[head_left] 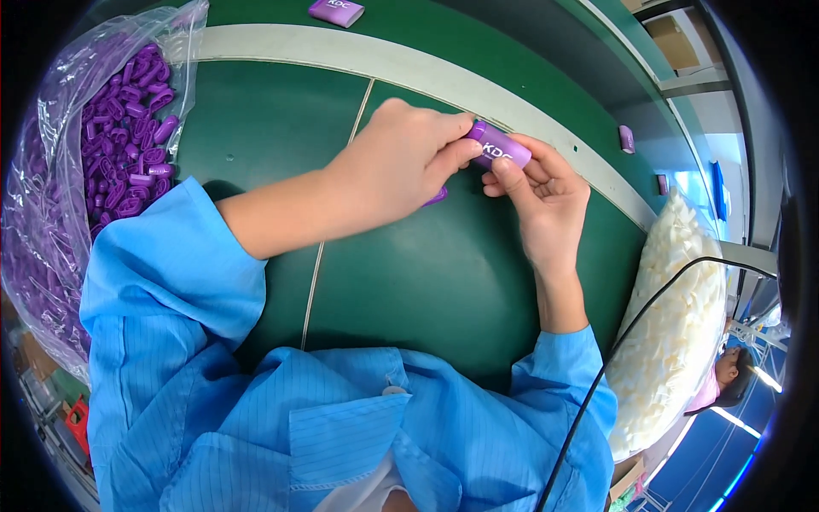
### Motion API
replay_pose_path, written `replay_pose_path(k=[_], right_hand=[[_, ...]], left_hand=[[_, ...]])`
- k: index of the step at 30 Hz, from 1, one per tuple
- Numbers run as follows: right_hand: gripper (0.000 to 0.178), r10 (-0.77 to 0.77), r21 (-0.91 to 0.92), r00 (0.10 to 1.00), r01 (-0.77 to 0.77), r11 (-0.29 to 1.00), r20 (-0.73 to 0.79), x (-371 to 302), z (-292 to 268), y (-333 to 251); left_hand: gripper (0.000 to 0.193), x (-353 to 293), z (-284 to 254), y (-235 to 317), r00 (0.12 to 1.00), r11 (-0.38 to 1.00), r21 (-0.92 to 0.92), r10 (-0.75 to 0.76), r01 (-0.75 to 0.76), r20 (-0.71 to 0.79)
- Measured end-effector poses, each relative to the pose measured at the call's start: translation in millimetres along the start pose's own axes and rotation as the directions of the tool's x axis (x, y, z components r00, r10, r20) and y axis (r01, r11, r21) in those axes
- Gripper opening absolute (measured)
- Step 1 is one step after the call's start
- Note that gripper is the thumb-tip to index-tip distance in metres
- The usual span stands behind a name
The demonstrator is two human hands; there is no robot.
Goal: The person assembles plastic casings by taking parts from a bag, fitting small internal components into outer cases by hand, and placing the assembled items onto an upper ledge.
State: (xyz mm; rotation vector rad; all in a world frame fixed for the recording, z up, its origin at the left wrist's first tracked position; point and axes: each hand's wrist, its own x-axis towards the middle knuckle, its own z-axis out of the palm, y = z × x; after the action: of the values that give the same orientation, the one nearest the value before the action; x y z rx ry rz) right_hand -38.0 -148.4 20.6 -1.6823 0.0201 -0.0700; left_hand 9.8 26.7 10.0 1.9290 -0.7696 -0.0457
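Observation:
Both hands meet over the green table (444,273). A small purple plastic case (499,148) with white print is pinched between them. My right hand (546,200) holds it from below and the right with thumb and fingers. My left hand (401,166) grips its left end with the fingertips. Under the left palm a second purple piece (436,197) peeks out; how it is held is hidden. Blue sleeves cover both forearms.
A clear bag of several purple plastic parts (102,145) lies at the left. A clear bag of white parts (674,316) sits at the right. Another purple case (336,11) rests on the far belt, small purple pieces (627,138) further right. A black cable (614,358) crosses the lower right.

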Motion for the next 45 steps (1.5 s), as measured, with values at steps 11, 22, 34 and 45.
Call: replay_pose_path(k=[11,22,34,45], right_hand=[[0.024,-0.031,0.03,0.998,0.032,0.999,-0.055,11.7,3.4,12.8],[0.042,-0.684,-0.994,0.727,-0.103,-0.029,-0.055,117.6,-170.4,61.6],[0.042,-0.42,-0.884,0.891,0.048,0.466,-0.172,82.3,-104.9,13.0],[0.027,0.248,0.311,0.939,-0.316,0.896,0.238,25.0,-42.9,13.8]], left_hand=[[0.02,10.2,3.0,-7.3,1.0,0.995,0.096,0.016,-0.019,0.025],[0.033,82.2,-31.2,-75.7,0.959,0.945,0.316,0.011,0.082,-0.282],[0.027,-15.6,-28.2,17.0,0.899,0.934,0.234,0.16,-0.272,0.407],[0.017,8.4,-26.8,-6.9,0.852,0.948,0.117,0.206,-0.296,0.482]])
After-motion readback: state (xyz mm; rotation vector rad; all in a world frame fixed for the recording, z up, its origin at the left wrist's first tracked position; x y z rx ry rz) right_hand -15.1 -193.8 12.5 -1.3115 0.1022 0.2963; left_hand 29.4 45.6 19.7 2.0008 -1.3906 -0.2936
